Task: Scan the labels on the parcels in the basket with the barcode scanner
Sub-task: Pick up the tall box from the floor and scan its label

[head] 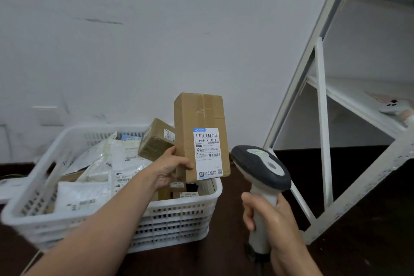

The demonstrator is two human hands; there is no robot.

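Left hand (168, 169) grips upright cardboard parcel (198, 116) above white basket (179, 215); right hand (274, 219) clasps barcode scanner (261, 167) beside shipping label (207, 152).

At the right of the frame you see a white metal shelving rack (322, 119), with a white handheld device (395, 107) lying on one shelf. Behind everything stands a pale wall (156, 29), with a wall plate (48, 115) at its lower left.
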